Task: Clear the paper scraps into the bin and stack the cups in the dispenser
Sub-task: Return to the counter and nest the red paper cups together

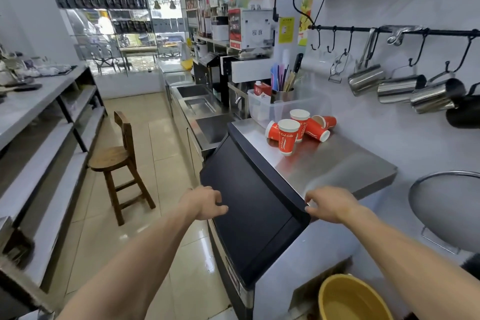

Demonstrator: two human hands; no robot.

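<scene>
Several red paper cups (287, 136) with white rims are clustered at the far end of a steel machine top (337, 163); two stand upright, the others lie on their sides. My left hand (205, 202) hovers with curled fingers in front of the machine's sloped black lid (249, 195), holding nothing. My right hand (330, 204) hangs at the lid's near right corner, fingers loosely bent, also with nothing in it. Both hands are well short of the cups. No paper scraps, bin or cup dispenser are visible.
A yellow basin (353, 299) sits low at the right. Steel jugs (400, 91) hang from a wall rail above the counter. A clear plastic box (262, 109) stands behind the cups. A wooden stool (117, 161) stands in the aisle, with shelving (46, 138) on the left.
</scene>
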